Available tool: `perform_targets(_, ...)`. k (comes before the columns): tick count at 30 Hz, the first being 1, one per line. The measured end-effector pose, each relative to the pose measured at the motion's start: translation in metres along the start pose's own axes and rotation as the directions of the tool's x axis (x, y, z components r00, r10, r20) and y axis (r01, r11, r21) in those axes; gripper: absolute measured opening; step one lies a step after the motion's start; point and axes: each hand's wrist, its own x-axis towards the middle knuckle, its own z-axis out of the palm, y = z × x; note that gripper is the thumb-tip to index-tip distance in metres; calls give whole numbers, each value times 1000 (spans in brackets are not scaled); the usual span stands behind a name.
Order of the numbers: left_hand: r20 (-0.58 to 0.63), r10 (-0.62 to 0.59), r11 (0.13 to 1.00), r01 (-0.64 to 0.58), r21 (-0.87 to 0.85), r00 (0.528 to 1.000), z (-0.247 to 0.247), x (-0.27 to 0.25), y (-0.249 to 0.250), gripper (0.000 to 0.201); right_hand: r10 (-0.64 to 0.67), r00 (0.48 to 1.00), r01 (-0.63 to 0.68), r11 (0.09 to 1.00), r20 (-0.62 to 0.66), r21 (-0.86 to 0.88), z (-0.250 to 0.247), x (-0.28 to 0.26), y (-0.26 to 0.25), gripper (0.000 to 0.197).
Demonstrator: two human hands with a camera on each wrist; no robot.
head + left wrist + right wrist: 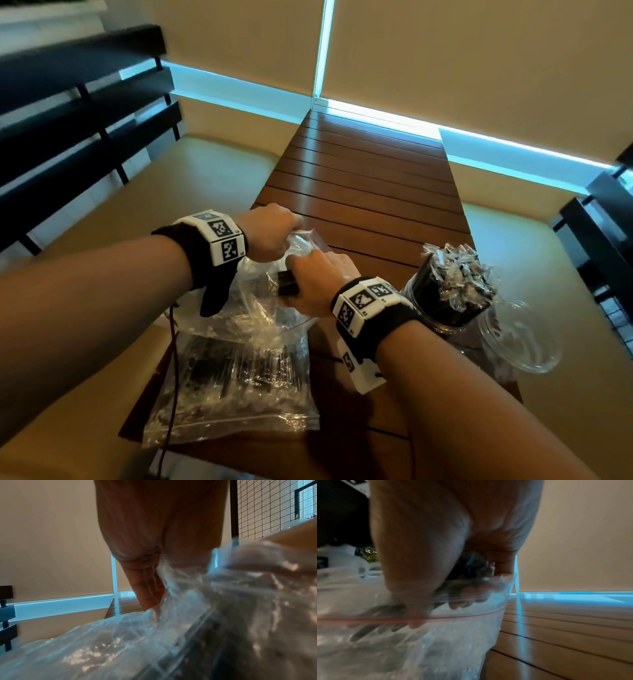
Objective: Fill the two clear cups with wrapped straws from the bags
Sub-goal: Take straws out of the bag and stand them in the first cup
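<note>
Two hands: left (270, 233) pinches bag (260, 298) rim, right (318, 284) grips straws (287, 282); two cups (442, 301).

One clear cup (442, 294) stands packed with wrapped straws (459, 274); second cup (517, 339) beside it; two straw bags (239, 370) lie left.

**Far table bare, near end crowded**

Beyond both hands the slatted table (363, 178) lies bare up to the wall, giving open passage forward. The near end is covered by a crumpled clear bag (260, 301) and a flat bag of straws (239, 387). To the right, the filled cup (445, 291) and the empty cup (520, 339) stand close together and block a low sweep.
</note>
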Motion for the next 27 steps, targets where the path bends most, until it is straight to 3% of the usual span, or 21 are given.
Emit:
perform_targets(2, -10, 1, 1000, -1, -2, 1000, 1, -1, -2, 15, -17, 999, 19, 999, 43, -45, -10, -4, 2, 39)
perform_targets(6, -3, -7, 1000, 7, -14, 1000, 0, -7, -8, 30, 42, 997, -34, 992, 66, -124, -39, -11, 20, 13)
perform_targets(10, 14, -37, 999, 37, -7, 999, 0, -11, -6, 23, 113, 993, -99, 965, 45, -241, -76, -23, 38, 2)
perform_targets(14, -12, -103, 989, 101, -104, 995, -4, -7, 1, 20, 175, 984, -148, 917, 41, -371, -110, -40, 52, 8)
perform_targets(18, -77, -192, 972, 179, -152, 978, -5, -3, 12, 31, 244, 970, -220, 876, 0, -429, -142, -68, 68, 10)
perform_targets(23, -39, -292, 932, 275, -237, 956, -9, 5, 23, 27, 351, 934, -348, 847, -69, -402, -179, -110, 90, 10)
perform_targets(27, -7, -351, 881, 328, -340, 936, -10, 13, 44, 29, 387, 918, -395, 859, -94, -326, -173, -119, 96, 12)
